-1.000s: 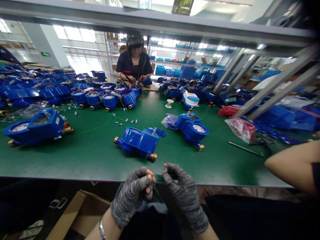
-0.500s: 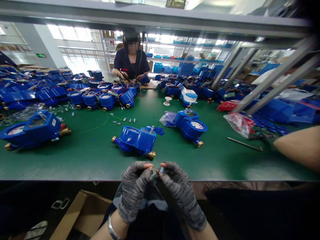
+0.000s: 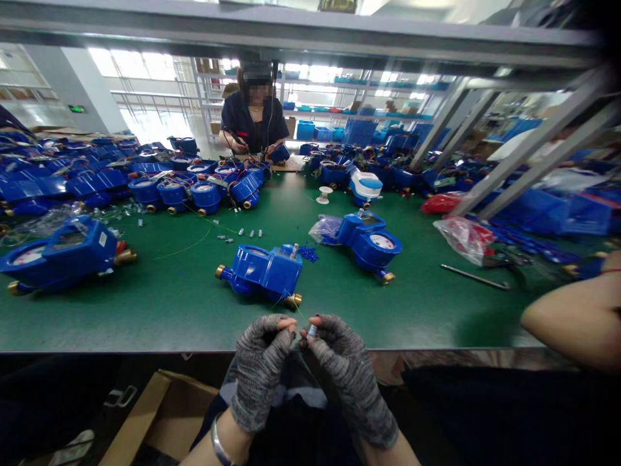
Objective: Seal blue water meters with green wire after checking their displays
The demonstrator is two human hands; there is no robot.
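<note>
Both my hands wear grey fingerless knitted gloves and meet at the table's front edge. In the fingertips of my right hand [image 3: 347, 372] is a small pale-grey meter seal [image 3: 312, 331]. My left hand [image 3: 262, 369] is closed in a pinch beside it; whatever lies between those fingertips is too small to make out. A thin yellow-green wire [image 3: 298, 309] runs from the blue water meter [image 3: 264, 272] toward my fingers. That meter lies just beyond my hands, its brass end [image 3: 293, 300] pointing at me.
More blue meters stand at left [image 3: 58, 249] and right [image 3: 371, 243]. Loose seals [image 3: 241, 232], blue bits [image 3: 308, 253], a white spool [image 3: 324, 194] and a metal rod [image 3: 475, 277] lie about. A neighbour's arm [image 3: 575, 317] rests at right; another person [image 3: 255, 123] works opposite.
My hands stay almost in place, with the seal turned slightly in my right fingertips. At right, the neighbour's arm has shifted a little.
</note>
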